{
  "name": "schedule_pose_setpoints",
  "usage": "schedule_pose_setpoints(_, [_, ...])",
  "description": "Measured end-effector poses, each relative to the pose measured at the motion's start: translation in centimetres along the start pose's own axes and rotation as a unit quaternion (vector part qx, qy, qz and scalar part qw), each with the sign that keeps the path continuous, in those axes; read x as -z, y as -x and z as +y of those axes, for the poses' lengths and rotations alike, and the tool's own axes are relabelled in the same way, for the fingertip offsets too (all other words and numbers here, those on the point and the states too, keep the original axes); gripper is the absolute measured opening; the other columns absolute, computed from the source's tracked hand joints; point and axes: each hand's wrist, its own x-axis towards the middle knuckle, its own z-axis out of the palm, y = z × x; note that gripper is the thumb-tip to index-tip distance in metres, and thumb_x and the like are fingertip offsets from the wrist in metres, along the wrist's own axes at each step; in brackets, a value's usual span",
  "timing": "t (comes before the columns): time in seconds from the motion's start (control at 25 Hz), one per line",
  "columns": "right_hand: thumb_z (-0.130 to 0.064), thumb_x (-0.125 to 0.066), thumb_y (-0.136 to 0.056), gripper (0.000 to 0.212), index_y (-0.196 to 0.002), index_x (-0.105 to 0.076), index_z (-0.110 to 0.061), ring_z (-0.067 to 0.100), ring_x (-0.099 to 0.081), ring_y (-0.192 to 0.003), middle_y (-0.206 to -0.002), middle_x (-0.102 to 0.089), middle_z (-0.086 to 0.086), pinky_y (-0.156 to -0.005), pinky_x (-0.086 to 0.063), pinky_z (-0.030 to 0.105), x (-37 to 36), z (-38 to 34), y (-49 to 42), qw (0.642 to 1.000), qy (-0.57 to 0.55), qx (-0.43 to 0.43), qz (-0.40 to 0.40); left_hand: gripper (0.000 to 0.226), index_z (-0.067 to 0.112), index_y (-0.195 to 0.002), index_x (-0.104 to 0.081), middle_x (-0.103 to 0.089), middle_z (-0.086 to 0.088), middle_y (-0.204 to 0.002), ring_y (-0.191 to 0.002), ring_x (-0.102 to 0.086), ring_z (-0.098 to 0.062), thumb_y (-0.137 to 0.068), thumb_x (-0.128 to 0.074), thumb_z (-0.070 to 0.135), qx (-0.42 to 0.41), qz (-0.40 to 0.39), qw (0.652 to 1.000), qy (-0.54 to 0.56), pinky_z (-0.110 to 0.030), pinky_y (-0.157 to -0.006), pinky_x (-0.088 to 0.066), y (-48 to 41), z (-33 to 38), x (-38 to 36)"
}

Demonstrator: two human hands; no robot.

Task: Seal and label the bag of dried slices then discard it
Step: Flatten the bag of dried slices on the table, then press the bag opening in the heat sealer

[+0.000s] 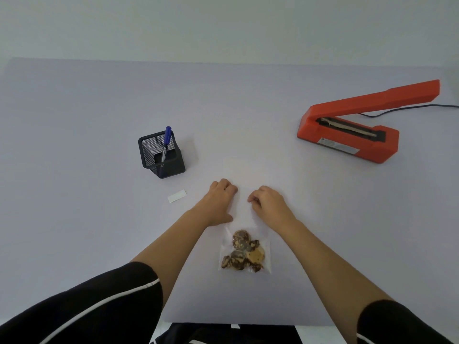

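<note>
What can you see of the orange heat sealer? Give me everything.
The heat sealer is an orange, plastic-looking unit resting flat at the far right of the table. Its lever arm is raised, hinged at the left end, so the dark sealing strip on the base shows. A grey label sits on its near side. A black cord trails off to the right. Nothing else touches it.

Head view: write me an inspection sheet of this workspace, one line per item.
Surface: pale table, flat.
Job's things: clear bag holding dried slices; red sealer, arm raised; white label; blue marker in mesh holder.
Clutter: small white scrap at the near edge.
Grips: left grip and right grip, fingers curled, holding the bag's upper part.
Cables: black cord runs from the sealer off right.
Surroundings: plain wall.
</note>
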Motion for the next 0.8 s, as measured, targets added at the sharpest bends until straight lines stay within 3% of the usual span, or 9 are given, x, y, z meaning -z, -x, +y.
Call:
schedule_pose_setpoints(0.2, [-0.004,-0.056,-0.086,0.037,-0.123,-0.054,-0.007,0.025,-0.051,-0.112,-0.124,-0.050,0.008,-0.097,-0.040,0.031,1.6,0.4,-2.7,1.000,0.026,-0.010,0.005,0.049,0.010,-0.133,-0.040,-0.038,-0.010,-0.133,-0.118,-0.038,-0.027,-0.087,-0.056,0.015,0.006,0.016,1.000,0.002,-0.034,-0.101,-0.037,-1.6,-0.1,0.7])
schedule_pose_setpoints(0.4, [-0.009,-0.065,-0.080,0.066,-0.138,-0.035,-0.011,0.026,-0.036,-0.127,-0.140,-0.033,0.005,-0.101,-0.041,0.041,2.5,0.4,-4.1,0.996,0.052,-0.055,-0.051,0.072,0.007,-0.137,-0.029,-0.025,-0.011,-0.141,-0.124,-0.028,-0.031,-0.077,-0.068,0.015,0.016,-0.013,0.999,-0.031,-0.038,-0.099,-0.043,-2.8,0.2,1.7])
schedule_pose_setpoints(0.56, [-0.003,-0.061,-0.078,0.073,-0.142,-0.027,-0.010,0.028,-0.030,-0.130,-0.145,-0.026,0.005,-0.103,-0.038,0.042,2.5,-0.1,-4.5,0.995,0.053,-0.069,-0.052,0.083,0.008,-0.138,-0.024,-0.019,-0.010,-0.143,-0.126,-0.025,-0.032,-0.072,-0.073,0.017,0.035,-0.039,0.998,-0.025,-0.041,-0.101,-0.042,-3.8,0.3,2.3])
schedule_pose_setpoints(0.68, [-0.005,-0.062,-0.078,0.072,-0.142,-0.029,-0.008,0.026,-0.031,-0.133,-0.145,-0.029,0.007,-0.109,-0.033,0.038,2.1,0.3,-3.6,0.998,-0.037,-0.056,-0.009,0.083,0.008,-0.139,-0.022,-0.020,-0.010,-0.143,-0.128,-0.025,-0.032,-0.073,-0.071,0.022,0.041,-0.045,0.998,-0.004,-0.042,-0.103,-0.040,-3.7,0.3,3.0])
schedule_pose_setpoints(0.8, [-0.010,-0.061,-0.083,0.055,-0.135,-0.041,-0.008,0.026,-0.043,-0.125,-0.136,-0.041,0.009,-0.107,-0.038,0.040,2.6,1.9,-2.1,0.980,-0.152,-0.068,0.110,0.079,0.007,-0.143,-0.020,-0.023,-0.012,-0.146,-0.133,-0.024,-0.033,-0.079,-0.063,0.024,0.051,0.044,0.995,0.075,-0.041,-0.107,-0.031,-3.8,2.0,4.1])
